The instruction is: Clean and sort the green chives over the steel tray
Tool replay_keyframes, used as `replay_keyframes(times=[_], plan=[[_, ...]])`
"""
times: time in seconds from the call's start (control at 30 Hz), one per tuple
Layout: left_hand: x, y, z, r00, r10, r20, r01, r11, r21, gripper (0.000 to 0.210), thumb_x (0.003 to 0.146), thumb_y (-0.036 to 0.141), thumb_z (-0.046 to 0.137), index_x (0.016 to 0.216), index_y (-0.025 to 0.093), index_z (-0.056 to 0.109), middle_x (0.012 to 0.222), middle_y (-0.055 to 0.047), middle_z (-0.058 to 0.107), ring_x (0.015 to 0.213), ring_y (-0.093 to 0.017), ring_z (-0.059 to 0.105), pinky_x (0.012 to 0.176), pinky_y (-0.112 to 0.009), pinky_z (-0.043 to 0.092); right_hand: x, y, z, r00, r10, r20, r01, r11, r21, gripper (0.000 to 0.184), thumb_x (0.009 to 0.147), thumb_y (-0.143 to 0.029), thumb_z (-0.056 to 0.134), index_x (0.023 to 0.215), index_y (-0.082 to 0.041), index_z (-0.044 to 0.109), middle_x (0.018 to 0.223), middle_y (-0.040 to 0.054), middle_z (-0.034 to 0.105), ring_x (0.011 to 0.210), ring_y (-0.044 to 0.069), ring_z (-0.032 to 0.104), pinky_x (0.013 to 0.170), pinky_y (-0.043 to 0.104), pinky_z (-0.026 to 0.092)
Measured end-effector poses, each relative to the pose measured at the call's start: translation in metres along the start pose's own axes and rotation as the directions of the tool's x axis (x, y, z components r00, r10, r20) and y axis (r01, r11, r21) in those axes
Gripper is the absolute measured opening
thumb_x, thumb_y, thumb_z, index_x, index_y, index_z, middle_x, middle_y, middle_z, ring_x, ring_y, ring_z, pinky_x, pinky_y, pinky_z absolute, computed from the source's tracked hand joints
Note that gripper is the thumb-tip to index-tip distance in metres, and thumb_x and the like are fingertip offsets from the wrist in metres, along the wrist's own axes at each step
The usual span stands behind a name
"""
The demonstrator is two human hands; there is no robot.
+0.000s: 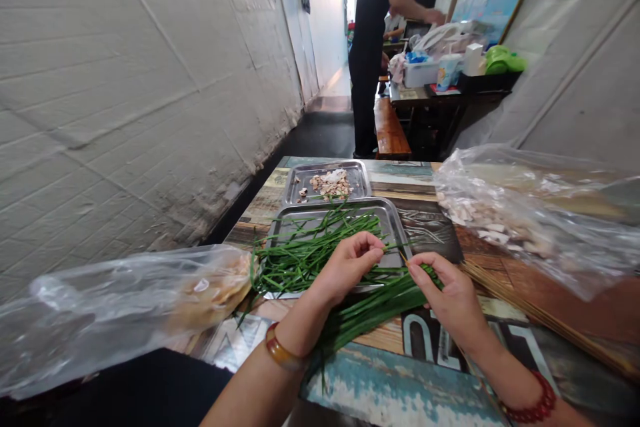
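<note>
My left hand [356,261], a bangle on its wrist, is closed in a pinch above the near tray's right side, a thin green chive at its fingertips. My right hand [450,293] pinches a thin bamboo skewer [404,257], its tip pointing at the left fingertips. Below both hands a bunch of long garlic chives [373,313] lies across the table. More green chives [320,250] heap up in the metal tray [397,227]. Most of the skewer is hidden by the right hand.
Behind stands a second metal tray [291,179] with pale chopped pieces [333,183]. A clear bag [540,213] of whitish slices and several bamboo skewers [540,313] lie right. Another bag [150,293] holds tan pieces at left. A person [373,47] stands beyond, near a bench [390,127].
</note>
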State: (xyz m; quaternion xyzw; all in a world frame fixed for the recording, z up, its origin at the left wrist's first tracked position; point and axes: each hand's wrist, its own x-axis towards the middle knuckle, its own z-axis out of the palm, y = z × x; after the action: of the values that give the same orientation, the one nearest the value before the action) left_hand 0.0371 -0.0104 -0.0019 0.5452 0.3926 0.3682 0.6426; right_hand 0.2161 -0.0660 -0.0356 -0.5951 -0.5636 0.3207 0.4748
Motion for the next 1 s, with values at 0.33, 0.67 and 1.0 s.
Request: replay_keyframes(times=[0.33,0.67,1.0], plan=[[-0.001,-0.003,0.009,0.995,-0.093,0.036,0.093,0.995,0.021,0.032,0.077,0.044,0.066,0.08,0.013,0.057,0.06,0.003,0.057,0.042,-0.003,0.039,0.043,-0.016,0.026,-0.001,-0.004,0.0,0.998,-0.023,0.055,0.023,1.0,0.001,0.026,0.083,-0.043,0.055,0.09,-0.023,0.071,0.083,0.0038,0.072,0.063,0.017,0.064,0.048,0.025,0.052],[-0.004,0.002,0.012,0.996,-0.08,0.031,0.079,0.996,0.034,0.024,0.075,0.034,0.066,0.083,0.012,0.06,0.065,0.001,0.062,0.044,-0.003,0.043,0.043,-0.016,0.03,0.002,-0.011,0.0,0.992,-0.102,0.074,0.103,0.995,-0.016,0.023,0.084,-0.038,0.053,0.091,-0.023,0.07,0.079,0.0033,0.072,0.072,0.02,0.068,0.054,0.026,0.053],[-0.004,0.003,0.013,0.997,-0.081,0.008,0.081,0.996,0.032,0.02,0.073,0.03,0.064,0.081,0.012,0.061,0.064,0.001,0.063,0.042,-0.004,0.046,0.042,-0.016,0.031,0.001,-0.009,0.0,0.979,-0.193,0.063,0.196,0.979,-0.048,0.02,0.085,-0.032,0.054,0.093,-0.022,0.07,0.09,0.0043,0.075,0.082,0.021,0.07,0.078,0.032,0.055]])
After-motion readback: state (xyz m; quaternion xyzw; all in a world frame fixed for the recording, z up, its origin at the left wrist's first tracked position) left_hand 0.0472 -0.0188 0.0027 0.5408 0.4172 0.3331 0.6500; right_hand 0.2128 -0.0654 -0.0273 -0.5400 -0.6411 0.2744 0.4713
